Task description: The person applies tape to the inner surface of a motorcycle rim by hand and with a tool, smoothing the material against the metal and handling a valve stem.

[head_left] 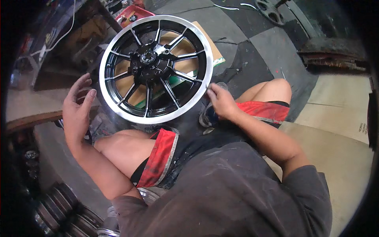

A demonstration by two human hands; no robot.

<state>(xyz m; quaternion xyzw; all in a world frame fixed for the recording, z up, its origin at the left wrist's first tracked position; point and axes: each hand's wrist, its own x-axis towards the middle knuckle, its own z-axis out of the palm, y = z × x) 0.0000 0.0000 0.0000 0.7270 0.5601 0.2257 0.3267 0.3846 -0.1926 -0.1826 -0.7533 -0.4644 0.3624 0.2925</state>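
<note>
A black alloy wheel [169,90] with a polished silver rim and silver spoke edges lies tilted in front of me, over a cardboard piece [213,48] with green-and-white edging. My left hand [79,104] is raised just left of the rim, fingers apart and curved, holding nothing. At the rim's right side, my right hand [222,102] has bent fingers gripping the edge, partly hiding where they meet it.
A red tray [120,15] with small parts sits behind the wheel. A dark bench [29,114] is at left, stacked rims [59,203] at lower left. Beige boards [331,130] cover the right; metal equipment [304,23] stands at upper right. My bent knees flank the work.
</note>
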